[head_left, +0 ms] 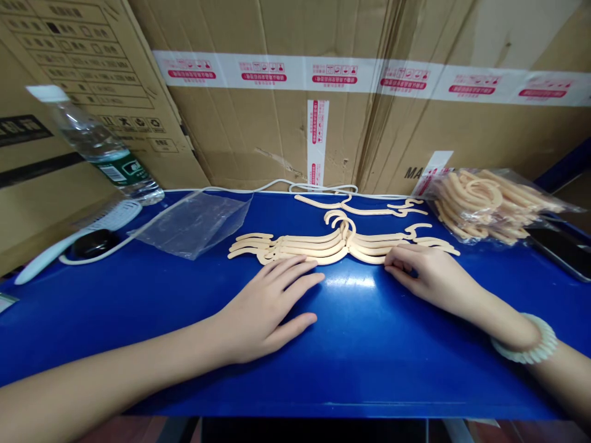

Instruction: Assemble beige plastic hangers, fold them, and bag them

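While our left hand (pixel 268 307) lies palm down with its fingers spread, its fingertips reach the front edge of a stack of hangers (pixel 346 242) on the blue table (pixel 360 369). We have that hand open, the thumb held apart from the fingers and pointing across the bare blue surface. Our right hand (pixel 429 274) is at the other end of the stack with its fingers curled in; we cannot tell whether they pinch the nearest hanger or only rest against it. A pale beaded bracelet (pixel 529 341) circles our right wrist.

The stacked hangers are beige, lying flat between our hands, their hooks bunched at the middle and pointing away from us. Just behind them we see another beige hanger (pixel 369 210), apart from the stack. To our right sits a clear bag of beige hangers (pixel 484 203), with a dark phone (pixel 563 249) beside it.

On our left lie a flat clear plastic bag (pixel 194 224), a white brush (pixel 115 216) and a glossy black object (pixel 95 244), and a water bottle (pixel 106 147) with a green label stands behind the brush. Cardboard (pixel 258 123) crossed by printed white tape (pixel 277 72) walls off the back, and a white cable (pixel 212 189) runs along its foot.
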